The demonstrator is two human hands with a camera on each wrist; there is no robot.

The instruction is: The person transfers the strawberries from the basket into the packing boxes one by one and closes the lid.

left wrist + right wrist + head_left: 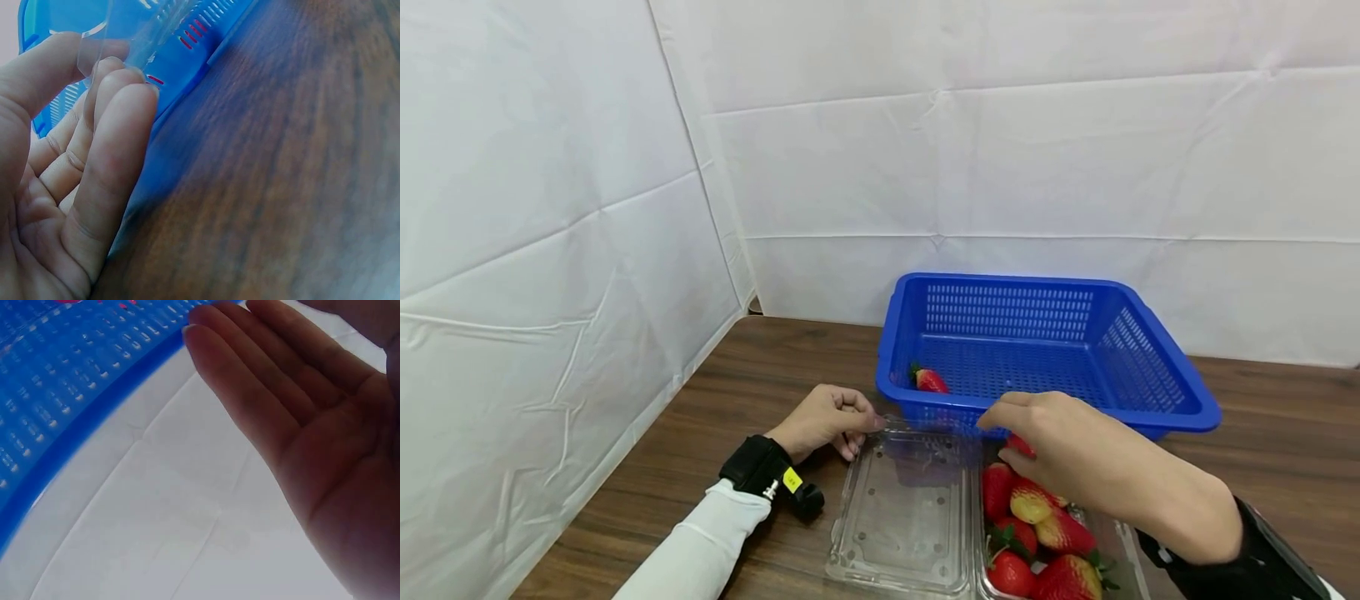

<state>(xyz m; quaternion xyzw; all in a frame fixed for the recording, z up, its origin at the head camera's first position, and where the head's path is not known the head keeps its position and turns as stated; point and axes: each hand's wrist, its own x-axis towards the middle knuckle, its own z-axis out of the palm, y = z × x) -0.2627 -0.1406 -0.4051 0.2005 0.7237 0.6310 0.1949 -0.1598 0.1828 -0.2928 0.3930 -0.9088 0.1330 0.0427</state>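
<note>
A clear plastic clamshell box lies unfolded on the table, its flat lid (910,517) to the left and its strawberry-filled half to the right. My left hand (831,421) pinches the lid's far left corner between thumb and fingers; the left wrist view shows the clear plastic edge (94,56) there. Over the far end of the strawberries (1063,529) is my right hand (1060,442), palm down. In the right wrist view its fingers (250,394) look fairly straight, with nothing visible against the palm. One strawberry (1021,446) shows just under that hand; whether it is touched I cannot tell.
A blue perforated basket (1172,358) stands right behind the clamshell, a single strawberry (931,381) inside at its near left. The wooden table (775,358) ends against white sheeting (1037,167) at the back and left.
</note>
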